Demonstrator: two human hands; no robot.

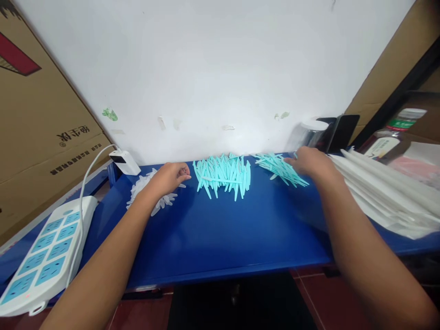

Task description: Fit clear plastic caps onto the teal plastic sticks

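Note:
My left hand (176,177) is closed, thumb and fingertips pinched together; what is between them, if anything, is too small to make out. It hovers by a heap of small translucent white plastic pieces (167,200), partly hidden under my wrist. Slim tapered turquoise plastic sticks (223,174) lie side by side in a middle pile against the wall, one lying across the others. On the right, my right hand (305,161), somewhat blurred, reaches over another pile of turquoise sticks (280,168). A bit of turquoise shows at its closed fingers.
Everything lies on a blue table (220,238) against a white wall (220,82). At left are a power strip (57,243) and a white device (125,162) with a cable. At right stand a jar (311,133), a phone (345,132), white packets (381,197) and a bottle (387,137).

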